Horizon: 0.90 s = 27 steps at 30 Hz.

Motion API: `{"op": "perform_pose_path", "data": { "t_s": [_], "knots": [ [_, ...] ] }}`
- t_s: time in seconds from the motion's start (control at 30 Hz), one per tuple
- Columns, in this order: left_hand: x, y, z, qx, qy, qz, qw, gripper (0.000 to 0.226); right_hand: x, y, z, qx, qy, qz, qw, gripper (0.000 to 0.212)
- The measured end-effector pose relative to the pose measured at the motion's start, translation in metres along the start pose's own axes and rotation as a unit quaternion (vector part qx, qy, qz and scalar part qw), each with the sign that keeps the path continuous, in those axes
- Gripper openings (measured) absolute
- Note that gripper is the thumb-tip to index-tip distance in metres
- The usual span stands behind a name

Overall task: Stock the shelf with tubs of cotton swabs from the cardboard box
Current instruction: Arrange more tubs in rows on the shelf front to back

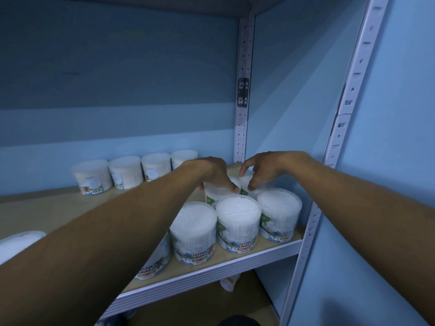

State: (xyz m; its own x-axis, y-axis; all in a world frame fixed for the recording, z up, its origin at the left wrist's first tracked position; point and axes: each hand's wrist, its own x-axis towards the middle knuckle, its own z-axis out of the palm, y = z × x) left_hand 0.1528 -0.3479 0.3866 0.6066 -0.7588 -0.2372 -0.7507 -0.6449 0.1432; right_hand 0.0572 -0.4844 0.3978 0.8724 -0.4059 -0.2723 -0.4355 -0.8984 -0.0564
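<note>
From the head camera, both arms reach deep into the right corner of the wooden shelf (235, 262). The left hand (213, 172) has its grip curled down over the lid of a tub of cotton swabs (217, 193) in the second row, thumb and fingertips clasping its rim. The right hand (263, 169) curls its grip over the neighbouring tub (249, 184) just beside it, fingertips pinching the lid edge; that tub is mostly hidden behind the hand. In front of them stand three front tubs (237, 222) touching side by side, labelled "COTTON BUDS", near the shelf's front edge. A row of four back tubs (131, 171) lines the blue back wall (117, 90) well to the left. A perforated metal upright (243, 102) stands in the corner behind the hands.
</note>
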Motion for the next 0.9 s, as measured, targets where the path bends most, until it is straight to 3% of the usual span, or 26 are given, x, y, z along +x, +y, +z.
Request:
{"op": "perform_pose_path", "data": {
  "t_s": [0.3, 0.57, 0.9],
  "knots": [
    [-0.006, -0.02, -0.01, 0.003, 0.034, 0.019, 0.999, 0.071, 0.008, 0.0, -0.005, 0.037, 0.03, 0.003, 0.999, 0.046],
    [-0.001, -0.082, -0.024, 0.059, 0.074, -0.01, 0.995, 0.069, 0.033, -0.03, -0.01, 0.011, 0.06, -0.025, 0.998, 0.047],
    [0.026, -0.152, -0.024, 0.023, 0.123, -0.046, 0.991, 0.075, 0.083, -0.079, -0.01, 0.022, 0.075, -0.051, 0.996, 0.058]
  ]
}}
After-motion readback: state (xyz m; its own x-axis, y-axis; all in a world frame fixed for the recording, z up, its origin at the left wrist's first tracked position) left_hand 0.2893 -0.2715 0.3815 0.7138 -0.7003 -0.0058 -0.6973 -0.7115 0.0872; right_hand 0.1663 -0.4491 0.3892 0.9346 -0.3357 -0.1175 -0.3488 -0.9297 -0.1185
